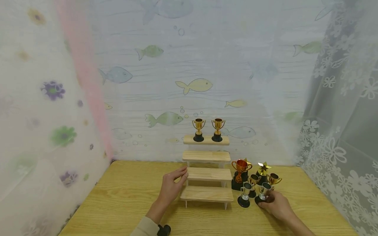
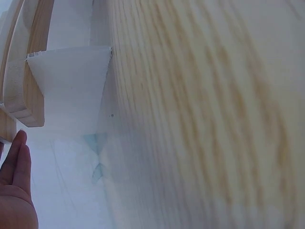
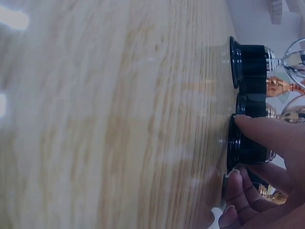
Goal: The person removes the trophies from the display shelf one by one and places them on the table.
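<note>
My left hand [image 1: 171, 186], fingers extended, touches the left side of a wooden step display stand [image 1: 206, 194] around its second tier from the bottom. In the left wrist view, straight fingers [image 2: 22, 164] reach the tier ends. At the right, my right hand [image 1: 277, 205] pinches the black base of a small silver trophy cup [image 1: 265, 187]. In the right wrist view, the thumb lies along that base [image 3: 252, 151], which stands at table level. Another silver trophy cup [image 1: 245, 194] stands just left of it. Two gold trophy cups [image 1: 199, 124] stand on the top tier.
Behind the silver cups stand an orange-red trophy cup [image 1: 241, 166], a gold star trophy [image 1: 264, 167], another star partly hidden, and small bronze-toned cups [image 1: 274, 178]. A dark object [image 1: 164, 230] lies at the table's front edge. Patterned curtains [image 1: 200, 65] surround the wooden table [image 1: 130, 186].
</note>
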A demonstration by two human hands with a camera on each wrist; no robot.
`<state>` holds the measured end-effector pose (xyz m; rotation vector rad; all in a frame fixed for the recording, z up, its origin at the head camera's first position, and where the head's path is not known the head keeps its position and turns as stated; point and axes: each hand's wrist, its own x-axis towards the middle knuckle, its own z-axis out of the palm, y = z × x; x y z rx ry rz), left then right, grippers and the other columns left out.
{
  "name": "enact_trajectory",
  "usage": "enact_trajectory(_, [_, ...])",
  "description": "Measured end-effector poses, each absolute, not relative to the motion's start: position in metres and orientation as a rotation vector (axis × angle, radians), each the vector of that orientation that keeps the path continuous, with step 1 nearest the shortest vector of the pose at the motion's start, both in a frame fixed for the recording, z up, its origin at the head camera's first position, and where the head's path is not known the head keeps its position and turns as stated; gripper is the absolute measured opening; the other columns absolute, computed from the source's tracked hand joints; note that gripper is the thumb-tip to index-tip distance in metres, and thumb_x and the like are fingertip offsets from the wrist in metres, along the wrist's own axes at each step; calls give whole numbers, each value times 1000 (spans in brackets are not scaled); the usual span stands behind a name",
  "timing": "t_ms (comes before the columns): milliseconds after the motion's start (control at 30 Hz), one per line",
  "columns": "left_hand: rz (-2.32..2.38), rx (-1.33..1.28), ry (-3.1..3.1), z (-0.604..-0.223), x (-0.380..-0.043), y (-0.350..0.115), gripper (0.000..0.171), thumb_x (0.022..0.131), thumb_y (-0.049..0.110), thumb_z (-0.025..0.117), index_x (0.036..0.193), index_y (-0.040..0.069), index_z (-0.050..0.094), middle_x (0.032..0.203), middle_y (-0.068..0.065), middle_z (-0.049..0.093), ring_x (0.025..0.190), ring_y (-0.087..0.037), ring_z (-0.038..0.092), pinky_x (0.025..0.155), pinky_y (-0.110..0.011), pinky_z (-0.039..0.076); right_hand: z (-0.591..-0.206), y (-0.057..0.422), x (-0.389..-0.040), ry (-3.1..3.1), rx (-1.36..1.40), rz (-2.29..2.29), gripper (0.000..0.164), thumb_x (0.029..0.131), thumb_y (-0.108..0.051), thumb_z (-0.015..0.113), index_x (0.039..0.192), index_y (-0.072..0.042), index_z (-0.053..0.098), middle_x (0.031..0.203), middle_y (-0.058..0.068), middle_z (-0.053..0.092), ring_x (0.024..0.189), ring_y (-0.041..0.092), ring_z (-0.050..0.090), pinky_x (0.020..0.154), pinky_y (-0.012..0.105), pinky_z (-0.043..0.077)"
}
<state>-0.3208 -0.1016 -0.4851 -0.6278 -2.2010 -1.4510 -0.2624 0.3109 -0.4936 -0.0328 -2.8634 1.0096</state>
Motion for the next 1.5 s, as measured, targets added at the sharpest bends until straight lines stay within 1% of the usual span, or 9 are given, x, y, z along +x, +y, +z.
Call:
enact_trajectory(133, [-1451, -620, -2203, -486, -320, -101, 28, 102, 19, 67, 122, 2, 74, 134, -11, 67, 126, -27, 63, 98, -42, 56, -493, 312, -261, -2878, -45, 1041, 52, 80, -20, 87, 114, 13, 65, 89, 5, 67, 82, 20, 63, 72, 40, 54])
enact_trajectory(300, [-1472, -627, -2200, -486, -320, -102, 29, 102, 18, 66, 124, 0, 73, 135, -16, 66, 127, -30, 62, 98, -45, 55, -489, 314, -256, -2871, -54, 1117, 54, 81, -26, 87, 117, 8, 64, 94, 5, 67, 87, 20, 63, 75, 38, 55])
enact_trajectory(400, [-1481, -626, -2201, -486, -320, -102, 29, 102, 18, 67, 124, 0, 73, 135, -17, 66, 127, -30, 62, 98, -45, 55, -484, 317, -252, -2863, -54, 1155, 56, 83, -29, 86, 119, 6, 63, 98, 8, 68, 91, 23, 65, 77, 40, 56])
enact_trajectory(667, [-1453, -642, -2190, -485, -321, -102, 28, 102, 17, 66, 123, -1, 73, 134, -18, 66, 126, -32, 63, 97, -45, 56, -464, 321, -243, -2883, -80, 1161, 69, 86, -37, 83, 133, 8, 56, 120, 25, 63, 100, 33, 65, 79, 46, 59])
enact_trajectory(800, [-1452, -631, -2198, -486, -321, -102, 28, 102, 18, 67, 123, 0, 74, 134, -17, 66, 126, -30, 63, 98, -43, 55, -452, 323, -241, -2887, -85, 1105, 83, 88, -42, 80, 141, 12, 46, 125, 31, 60, 105, 41, 64, 82, 51, 58])
enact_trajectory(900, [-1452, -628, -2200, -486, -321, -102, 29, 102, 19, 67, 123, 1, 74, 134, -15, 67, 126, -29, 63, 98, -42, 56, -443, 325, -239, -2882, -64, 1067, 87, 89, -44, 79, 144, 13, 43, 127, 33, 59, 109, 46, 62, 85, 55, 57])
enact_trajectory(1033, [-1458, -631, -2195, -486, -321, -102, 28, 102, 18, 67, 123, 2, 74, 133, -13, 67, 126, -29, 63, 97, -43, 56, -433, 324, -237, -2876, -43, 1056, 86, 91, -46, 77, 146, 11, 43, 131, 34, 56, 113, 48, 59, 85, 55, 56])
enact_trajectory(1233, [-1454, -639, -2186, -485, -321, -102, 28, 102, 17, 67, 123, 1, 74, 133, -17, 67, 125, -31, 63, 98, -44, 56, -422, 318, -237, -2860, -26, 1046, 83, 93, -47, 74, 146, 8, 44, 137, 35, 52, 118, 48, 55, 84, 55, 55])
enact_trajectory(1500, [-1439, -649, -2178, -485, -320, -101, 28, 101, 16, 67, 122, -2, 73, 132, -20, 67, 124, -36, 64, 96, -49, 56, -413, 294, -234, -2709, 111, 980, 70, 93, -37, 77, 140, 9, 51, 129, 31, 60, 113, 46, 58, 87, 59, 53])
